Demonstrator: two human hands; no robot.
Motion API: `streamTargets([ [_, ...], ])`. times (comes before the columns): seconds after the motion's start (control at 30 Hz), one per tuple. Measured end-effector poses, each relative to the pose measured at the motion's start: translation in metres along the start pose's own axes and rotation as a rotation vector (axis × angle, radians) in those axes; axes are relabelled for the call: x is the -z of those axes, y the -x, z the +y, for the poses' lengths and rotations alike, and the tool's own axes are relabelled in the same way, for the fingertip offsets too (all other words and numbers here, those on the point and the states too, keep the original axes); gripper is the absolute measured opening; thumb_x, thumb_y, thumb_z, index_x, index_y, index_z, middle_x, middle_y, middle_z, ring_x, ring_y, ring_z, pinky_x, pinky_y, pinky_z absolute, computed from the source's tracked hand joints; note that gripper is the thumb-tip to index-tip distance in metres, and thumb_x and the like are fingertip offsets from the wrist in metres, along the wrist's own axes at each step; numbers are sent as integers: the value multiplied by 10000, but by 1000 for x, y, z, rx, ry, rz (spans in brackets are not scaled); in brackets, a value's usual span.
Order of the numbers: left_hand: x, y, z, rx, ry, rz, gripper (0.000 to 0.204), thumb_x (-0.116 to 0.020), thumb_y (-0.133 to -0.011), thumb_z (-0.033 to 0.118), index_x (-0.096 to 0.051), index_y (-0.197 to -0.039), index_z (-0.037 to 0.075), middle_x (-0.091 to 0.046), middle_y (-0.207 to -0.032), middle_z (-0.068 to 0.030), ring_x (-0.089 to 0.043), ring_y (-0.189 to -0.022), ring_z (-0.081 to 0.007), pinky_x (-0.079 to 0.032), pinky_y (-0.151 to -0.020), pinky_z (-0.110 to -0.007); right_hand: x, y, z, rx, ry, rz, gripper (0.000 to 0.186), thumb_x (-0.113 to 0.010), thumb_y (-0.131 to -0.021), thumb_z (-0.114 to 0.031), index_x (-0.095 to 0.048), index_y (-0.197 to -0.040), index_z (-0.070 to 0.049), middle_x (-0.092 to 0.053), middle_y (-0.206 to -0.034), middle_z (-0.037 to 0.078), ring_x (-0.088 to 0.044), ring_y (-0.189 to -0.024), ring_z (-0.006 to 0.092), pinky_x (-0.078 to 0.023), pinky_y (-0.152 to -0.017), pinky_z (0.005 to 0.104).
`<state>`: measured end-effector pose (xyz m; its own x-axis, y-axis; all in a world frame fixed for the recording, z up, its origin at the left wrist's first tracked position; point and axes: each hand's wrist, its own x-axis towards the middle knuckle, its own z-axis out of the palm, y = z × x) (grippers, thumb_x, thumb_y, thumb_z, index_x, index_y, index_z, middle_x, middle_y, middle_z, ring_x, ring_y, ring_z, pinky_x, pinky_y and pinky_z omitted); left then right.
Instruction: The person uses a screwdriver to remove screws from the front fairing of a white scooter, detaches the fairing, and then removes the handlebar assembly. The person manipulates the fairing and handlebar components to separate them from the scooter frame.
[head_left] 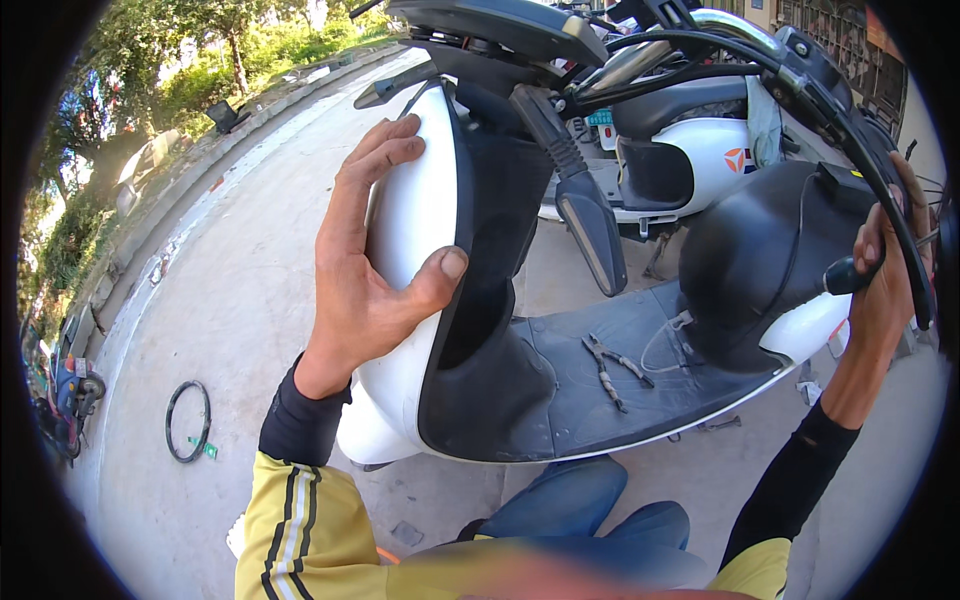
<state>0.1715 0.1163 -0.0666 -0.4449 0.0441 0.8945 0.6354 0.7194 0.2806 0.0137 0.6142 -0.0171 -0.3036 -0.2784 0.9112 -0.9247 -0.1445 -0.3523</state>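
My left hand (pixel 370 240) grips the white front panel (pixel 418 205) of an electric scooter, thumb over its dark inner rim and fingers along the outer side. At the far right, my right hand (pixel 888 265) is closed round a screwdriver (pixel 846 276) with a dark, rounded handle, beside the scooter's black seat base (pixel 745 265). A curved black strip passes in front of that hand and hides some fingers. Pliers (pixel 606 372) with worn grips lie on the dark footboard (pixel 560 345), their handles spread.
The handlebar's brake lever (pixel 590 225) hangs over the footboard. A second white scooter (pixel 700 165) stands behind. On the concrete at left lies a black ring (pixel 188 420). Thin wire (pixel 668 345) loops near the seat base. A kerb with greenery runs along the far left.
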Motion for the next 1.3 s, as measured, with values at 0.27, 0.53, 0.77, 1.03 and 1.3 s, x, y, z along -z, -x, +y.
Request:
streamTargets([
  [0.27,-3,-61,-15,269,175,-50,867,-748,-902,662,-542,-1469,39,-546,-1488,-258,-583,-1375,-376,-481,-1153,-475,-23,5,7,-23,-19,128,497,-606,-1102,-169,-477,-1546,15,-604,-673,57,-644,-534,98,-609,-540,222],
  [0.53,-17,-99,-33,-227,-75,297,578,-698,-1026,475,-561,-1505,181,-465,-1558,-154,-573,-1367,-339,-532,-1103,-444,-54,4,-2,-128,184,459,388,-684,-1072,-230,-631,-1406,-41,-576,-632,-4,-531,-489,25,-407,-435,165],
  [0.77,-15,-108,-38,-99,-33,250,528,-728,-1003,496,-650,-1419,181,-619,-1436,-55,-602,-1215,-198,-518,-936,-358,-67,3,-11,-183,135,537,434,-740,-1033,-229,-621,-1402,-33,-607,-754,-20,-534,-518,22,-410,-434,170],
  [1.03,-17,-112,-35,-67,77,260,496,-794,-976,372,-628,-1372,125,-604,-1388,-51,-590,-1149,-174,-515,-894,-323,-68,4,-7,-192,137,540,376,-687,-1070,-211,-602,-1402,-57,-567,-699,-41,-499,-504,5,-377,-444,166],
  [1.3,-21,-117,-31,3,114,296,473,-786,-976,342,-622,-1329,76,-625,-1311,-43,-582,-1052,-127,-530,-806,-274,-69,4,-11,-183,129,540,428,-758,-1022,-245,-641,-1371,-28,-658,-899,23,-492,-516,13,-383,-439,169],
])
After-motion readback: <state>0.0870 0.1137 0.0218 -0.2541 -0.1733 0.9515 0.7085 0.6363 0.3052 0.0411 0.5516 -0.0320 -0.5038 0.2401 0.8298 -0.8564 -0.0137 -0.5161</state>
